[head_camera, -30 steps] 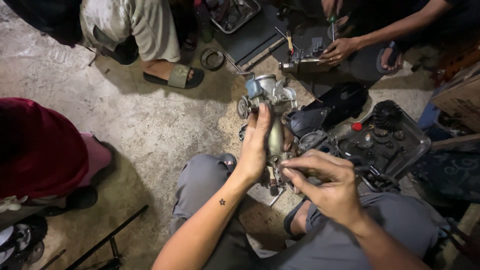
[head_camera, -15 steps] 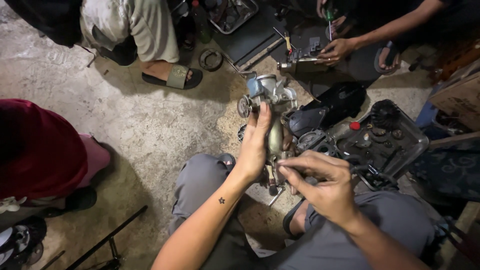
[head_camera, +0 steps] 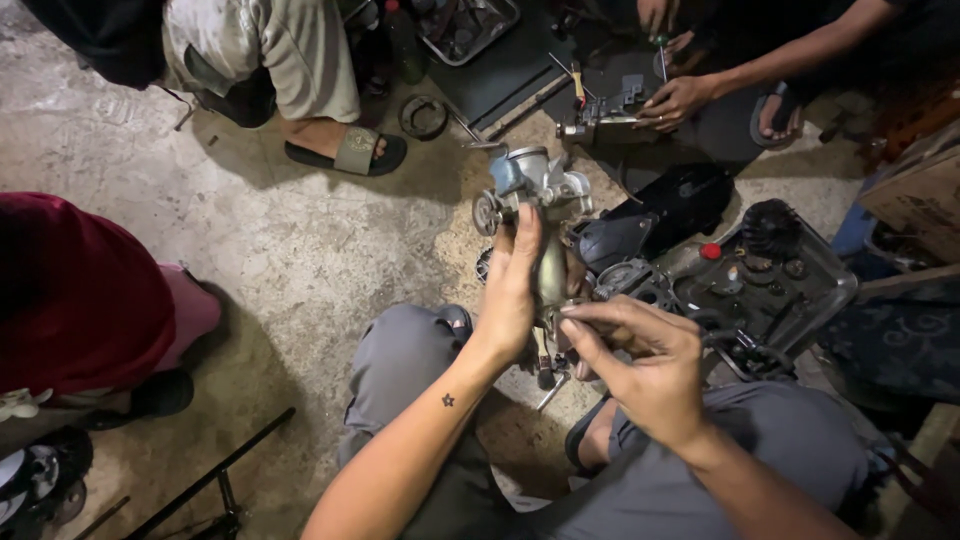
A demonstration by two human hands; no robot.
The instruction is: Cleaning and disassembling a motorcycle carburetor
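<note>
**A:** What sits at the middle of the frame?

**B:** A small metal carburetor, grey with a brass-coloured bowl, held up just above centre. The left hand is wrapped around its lower body, fingers pointing toward the top of the frame, gripping it firmly.

**A:** And the other hand?

**B:** The right hand is just right of centre, fingers pinched together against the carburetor's lower end. Whether it holds some small part there I cannot tell; the fingertips hide it.

**A:** What is directly around them?

**B:** Below the hands are the person's knees in grey trousers. A small star tattoo marks the left forearm. A screwdriver with a dark handle lies on the floor under the hands.

**A:** Farther out?

**B:** To the right, a dark tray holds engine parts, a black finned piece and a small red cap. At the upper right, another person's hand rests on a second metal part on a dark mat. At top centre-left, a foot in a dark sandal stands on the stained concrete floor. Someone in red clothing fills the left edge.
</note>
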